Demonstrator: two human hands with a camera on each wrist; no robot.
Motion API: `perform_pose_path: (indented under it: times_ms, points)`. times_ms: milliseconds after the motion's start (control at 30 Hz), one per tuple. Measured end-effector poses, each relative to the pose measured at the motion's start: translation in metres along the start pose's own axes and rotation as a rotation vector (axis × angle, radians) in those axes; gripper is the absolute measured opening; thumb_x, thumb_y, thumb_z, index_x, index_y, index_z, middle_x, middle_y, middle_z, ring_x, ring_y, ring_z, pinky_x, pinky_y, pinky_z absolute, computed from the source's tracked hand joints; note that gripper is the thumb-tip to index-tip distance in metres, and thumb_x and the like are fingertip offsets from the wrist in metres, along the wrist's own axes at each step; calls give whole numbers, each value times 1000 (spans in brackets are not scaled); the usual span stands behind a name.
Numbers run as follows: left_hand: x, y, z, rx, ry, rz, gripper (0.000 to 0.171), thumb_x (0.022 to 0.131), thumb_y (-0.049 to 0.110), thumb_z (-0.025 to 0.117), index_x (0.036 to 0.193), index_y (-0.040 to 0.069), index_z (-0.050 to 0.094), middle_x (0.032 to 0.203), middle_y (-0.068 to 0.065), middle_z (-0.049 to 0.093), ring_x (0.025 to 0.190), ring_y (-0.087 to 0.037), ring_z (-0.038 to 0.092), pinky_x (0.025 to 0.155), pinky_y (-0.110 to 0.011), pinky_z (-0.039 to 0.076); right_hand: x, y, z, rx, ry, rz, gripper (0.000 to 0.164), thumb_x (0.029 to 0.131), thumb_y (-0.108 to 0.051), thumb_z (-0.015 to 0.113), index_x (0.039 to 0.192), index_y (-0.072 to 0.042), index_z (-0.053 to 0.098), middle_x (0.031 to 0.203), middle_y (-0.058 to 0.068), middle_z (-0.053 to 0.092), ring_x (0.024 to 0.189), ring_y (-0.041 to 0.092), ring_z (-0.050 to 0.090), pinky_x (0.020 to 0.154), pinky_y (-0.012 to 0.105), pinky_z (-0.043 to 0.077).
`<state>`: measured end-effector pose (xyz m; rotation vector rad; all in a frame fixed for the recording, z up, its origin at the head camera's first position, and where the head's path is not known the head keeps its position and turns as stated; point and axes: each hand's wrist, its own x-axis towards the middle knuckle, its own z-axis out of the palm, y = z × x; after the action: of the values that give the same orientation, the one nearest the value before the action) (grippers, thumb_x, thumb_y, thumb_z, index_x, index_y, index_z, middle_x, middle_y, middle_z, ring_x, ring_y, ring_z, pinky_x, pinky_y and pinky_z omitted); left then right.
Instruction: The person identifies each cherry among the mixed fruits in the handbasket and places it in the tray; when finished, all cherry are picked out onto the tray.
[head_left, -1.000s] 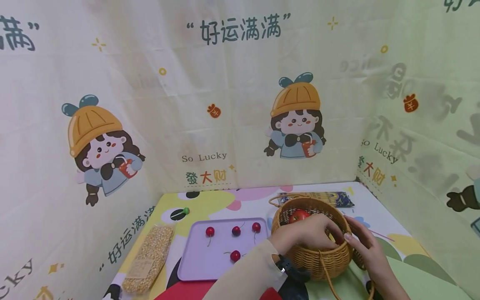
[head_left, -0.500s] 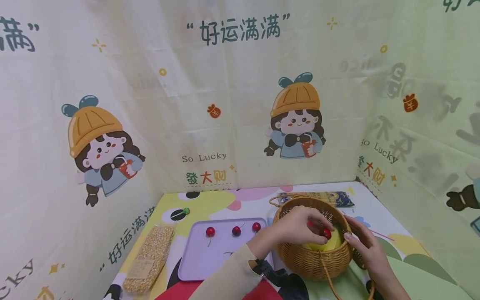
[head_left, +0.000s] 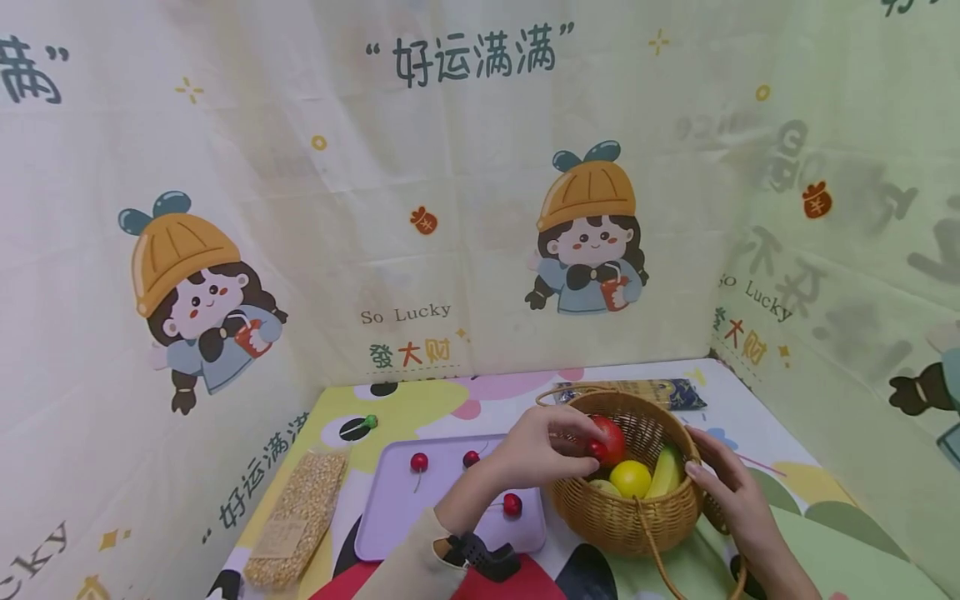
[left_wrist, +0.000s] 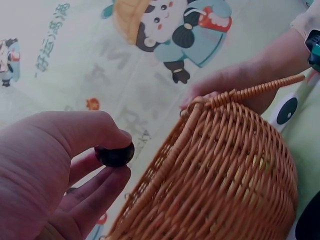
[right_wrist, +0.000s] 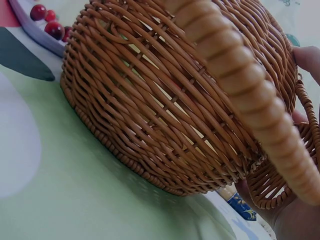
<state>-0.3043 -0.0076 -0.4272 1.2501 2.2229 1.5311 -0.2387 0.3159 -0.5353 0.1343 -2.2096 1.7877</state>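
Note:
My left hand (head_left: 536, 446) pinches a cherry (left_wrist: 116, 154) between thumb and fingers, over the left side of the wicker basket (head_left: 637, 525). Fingers of my right hand (head_left: 738, 496) curl at the basket's right rim, with the thumb on the near side of it. Inside the basket lie a red apple (head_left: 613, 440), a yellow lemon (head_left: 632, 478), a banana (head_left: 666, 473) and a pale fruit partly hidden by the rim. In the right wrist view the basket's woven side and its blurred handle (right_wrist: 245, 85) cover much of the right hand.
Left of the basket, a purple tray (head_left: 390, 533) bears several cherries, among them one cherry (head_left: 512, 505) near its right side. A bag of corn kernels (head_left: 300, 517) lies farther left. Behind the basket is a blue-and-yellow packet (head_left: 678, 394); a small green item (head_left: 370, 422) lies behind the tray.
My left hand has come up out of the basket with the cherry and moved left, uncovering the lemon and banana. The right hand stays at the rim.

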Motion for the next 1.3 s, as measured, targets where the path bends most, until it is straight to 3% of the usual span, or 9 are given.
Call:
perform_pose_path:
  times_ms: [267,433,600,867,1067,1300]
  points:
    - [-30,-7,-11,-25,67,-37,29,95,17,87,123,18,84,124,7,78,114,-5,74,99,-27,64,1,1,0,-10,5,-5,59,115,-18,59,171,-11,42,145,-36,53,129,-21,48,94,5,50]
    - [-51,-14,-19,-69,105,-48,28,97,15,86,124,19,83,125,3,77,115,-12,77,100,-30,65,1,1,-1,-8,8,-16,58,115,-17,59,171,-11,42,146,-35,53,130,-20,48,94,4,50]
    - [-83,-24,-34,-101,185,-58,31,97,12,87,126,19,82,128,-6,77,116,-20,79,101,-35,65,0,1,-1,-5,5,-20,58,115,-17,59,171,-12,42,147,-34,53,131,-20,48,94,4,49]
    - [-131,-40,-56,-76,335,-118,31,95,9,88,123,17,82,128,-13,76,112,-21,80,102,-34,65,0,0,0,-19,8,-16,58,115,-18,59,171,-11,42,145,-36,52,129,-21,47,94,4,49]
    - [-159,-57,-64,-20,444,-166,29,92,4,89,118,15,83,124,-12,76,110,-18,79,99,-33,66,0,-1,1,-28,11,-15,58,115,-18,60,170,-11,43,145,-36,52,129,-22,47,94,3,48]
    - [-189,-76,-71,56,569,-269,34,86,-4,91,112,16,81,115,-8,78,106,-14,78,94,-29,67,0,0,0,-40,13,-16,58,116,-19,59,171,-12,42,145,-36,51,129,-22,47,94,4,49]
